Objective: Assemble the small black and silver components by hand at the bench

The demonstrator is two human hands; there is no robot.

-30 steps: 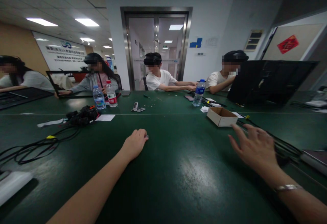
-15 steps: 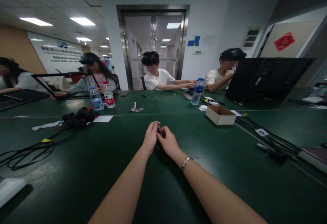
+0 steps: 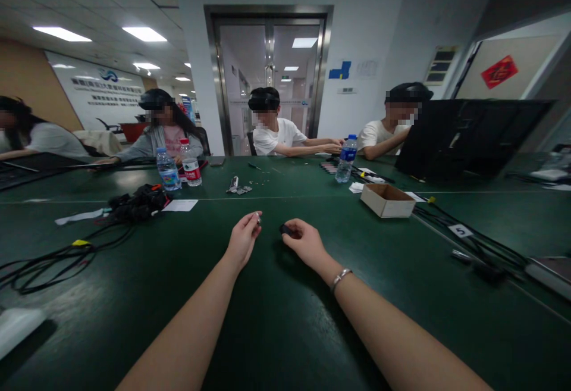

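My left hand (image 3: 243, 237) is closed, pinching a small shiny metallic piece (image 3: 259, 219) between thumb and fingers; its kind is too small to make out. Across a short gap, my right hand (image 3: 305, 241) grips a small dark, blocky piece (image 3: 286, 230) at its fingertips. Both hands are just above the dark green table (image 3: 267, 319), palms turned toward each other. A bracelet (image 3: 341, 280) circles my right wrist. Farther out, beyond my hands, a cluster of small grey metal pieces (image 3: 241, 189) lies beside a small upright-looking silver object (image 3: 234, 183).
An open cardboard box (image 3: 387, 207) sits to the right, near a water bottle (image 3: 346, 160) and cables (image 3: 482, 242). At left are two bottles, a black bundle (image 3: 139, 204) and looped cables (image 3: 66, 260). Several people in headsets sit across the table; a large black panel (image 3: 464, 141) stands at right.
My hands were together and have moved apart, the left one to the left, the right one slightly right. Each now holds a separate piece. At far left, a person's black frame has been lowered.
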